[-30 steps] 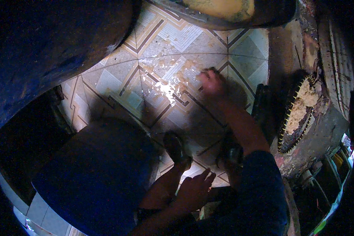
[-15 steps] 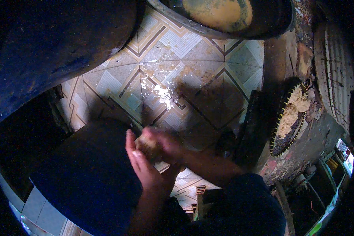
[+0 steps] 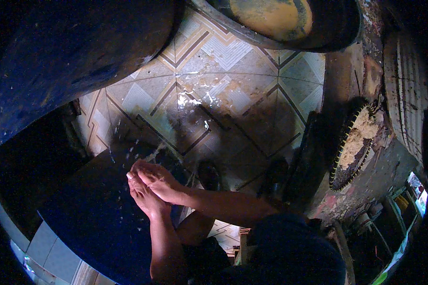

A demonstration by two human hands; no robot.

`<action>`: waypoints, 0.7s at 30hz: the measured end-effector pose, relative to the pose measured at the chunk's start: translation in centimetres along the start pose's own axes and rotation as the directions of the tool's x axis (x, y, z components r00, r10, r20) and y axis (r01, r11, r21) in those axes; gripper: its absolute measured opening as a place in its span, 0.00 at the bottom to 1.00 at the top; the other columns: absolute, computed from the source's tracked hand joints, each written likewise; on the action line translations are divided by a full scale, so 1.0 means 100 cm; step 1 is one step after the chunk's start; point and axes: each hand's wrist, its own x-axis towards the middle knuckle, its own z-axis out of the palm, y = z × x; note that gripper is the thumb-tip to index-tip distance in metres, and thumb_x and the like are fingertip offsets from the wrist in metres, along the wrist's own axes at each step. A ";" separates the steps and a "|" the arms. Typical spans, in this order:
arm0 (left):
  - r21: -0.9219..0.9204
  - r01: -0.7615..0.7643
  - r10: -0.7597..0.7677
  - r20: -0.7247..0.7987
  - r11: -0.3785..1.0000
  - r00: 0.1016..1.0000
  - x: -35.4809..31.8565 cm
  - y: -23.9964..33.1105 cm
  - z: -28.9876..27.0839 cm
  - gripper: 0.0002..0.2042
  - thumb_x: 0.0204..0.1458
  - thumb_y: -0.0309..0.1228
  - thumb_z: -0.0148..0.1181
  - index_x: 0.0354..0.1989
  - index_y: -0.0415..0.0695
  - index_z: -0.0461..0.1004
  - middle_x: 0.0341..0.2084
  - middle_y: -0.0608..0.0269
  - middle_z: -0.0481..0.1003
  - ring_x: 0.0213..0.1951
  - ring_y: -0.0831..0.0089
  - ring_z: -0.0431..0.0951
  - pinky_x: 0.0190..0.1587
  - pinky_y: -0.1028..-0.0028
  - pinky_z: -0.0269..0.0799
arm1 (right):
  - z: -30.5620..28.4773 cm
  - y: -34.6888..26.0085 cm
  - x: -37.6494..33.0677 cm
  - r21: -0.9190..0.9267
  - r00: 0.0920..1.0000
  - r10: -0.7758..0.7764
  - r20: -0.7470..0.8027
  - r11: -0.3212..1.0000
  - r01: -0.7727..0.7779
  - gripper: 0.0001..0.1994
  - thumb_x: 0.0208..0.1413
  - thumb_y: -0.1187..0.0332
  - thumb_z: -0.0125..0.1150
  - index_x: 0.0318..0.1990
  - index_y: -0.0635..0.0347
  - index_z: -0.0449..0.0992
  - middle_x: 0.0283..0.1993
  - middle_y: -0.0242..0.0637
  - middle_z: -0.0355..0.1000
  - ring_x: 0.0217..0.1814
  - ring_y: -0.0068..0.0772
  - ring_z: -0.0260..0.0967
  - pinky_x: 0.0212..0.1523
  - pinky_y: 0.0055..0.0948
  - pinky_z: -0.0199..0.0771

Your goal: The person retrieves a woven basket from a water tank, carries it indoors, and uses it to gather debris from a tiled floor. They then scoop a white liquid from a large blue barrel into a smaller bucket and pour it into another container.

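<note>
Above a dark blue surface (image 3: pixel 90 223), my two hands are pressed together. My left hand (image 3: pixel 147 200) is underneath, its fingers bent up against the other hand. Coming in from the right, my right hand (image 3: pixel 162 183) is cupped over it with the fingers closed. Whatever lies between the palms is hidden. Both hands look wet, and droplets (image 3: pixel 137 142) fly off around the fingertips.
A big dark blue rounded container (image 3: pixel 81 61) fills the upper left. At the top, a tub (image 3: pixel 252 35) holds something tan (image 3: pixel 271 16). Water glistens on the patterned tile floor (image 3: pixel 142 97). A dark, yellow-stitched tray (image 3: pixel 337 183) with tan crumbs rests at the right.
My hands have moved left and closed together; a tan lump that showed between them is now hidden. Droplets have appeared around them. The view has shifted slightly.
</note>
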 end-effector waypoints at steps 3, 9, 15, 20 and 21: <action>0.044 -0.048 0.046 0.050 0.998 0.998 0.001 -0.003 -0.001 0.25 0.70 0.50 0.40 0.53 0.38 0.72 0.43 0.59 0.77 0.45 0.70 0.76 0.50 0.70 0.71 | -0.004 0.004 0.003 -0.613 0.954 -0.248 0.170 0.731 0.299 0.13 0.67 0.70 0.48 0.55 0.64 0.71 0.56 0.41 0.72 0.59 0.36 0.70 0.61 0.32 0.70; -0.145 -0.034 0.048 0.092 0.989 0.995 0.007 -0.011 -0.002 0.24 0.71 0.47 0.39 0.53 0.38 0.72 0.44 0.58 0.77 0.45 0.69 0.77 0.51 0.68 0.72 | -0.015 0.005 -0.001 -0.417 0.965 -0.172 0.197 0.876 0.241 0.18 0.63 0.69 0.48 0.59 0.64 0.69 0.60 0.45 0.69 0.63 0.42 0.67 0.64 0.37 0.67; 0.134 -0.069 0.009 0.409 0.989 0.912 -0.012 -0.009 0.021 0.36 0.68 0.59 0.32 0.73 0.43 0.51 0.66 0.52 0.62 0.66 0.58 0.62 0.69 0.60 0.54 | -0.048 -0.019 -0.020 -0.359 0.916 -0.377 -0.139 0.881 0.309 0.17 0.71 0.67 0.41 0.61 0.61 0.69 0.61 0.41 0.68 0.65 0.37 0.65 0.67 0.38 0.63; 0.269 -0.363 0.110 0.649 0.892 0.753 -0.035 -0.025 0.038 0.42 0.63 0.66 0.26 0.77 0.50 0.39 0.75 0.47 0.42 0.76 0.50 0.37 0.74 0.54 0.32 | -0.191 -0.101 -0.072 -0.361 0.951 0.291 -0.103 0.880 -0.308 0.15 0.71 0.62 0.43 0.54 0.59 0.71 0.48 0.37 0.70 0.51 0.32 0.68 0.55 0.34 0.69; 0.348 -0.353 0.028 0.677 0.868 0.735 -0.035 -0.028 0.040 0.40 0.63 0.65 0.27 0.77 0.51 0.41 0.76 0.46 0.40 0.76 0.46 0.34 0.73 0.52 0.32 | -0.217 -0.122 -0.083 -0.251 0.961 0.196 -0.196 0.937 -0.242 0.13 0.70 0.61 0.44 0.50 0.58 0.73 0.43 0.35 0.70 0.46 0.31 0.68 0.50 0.33 0.71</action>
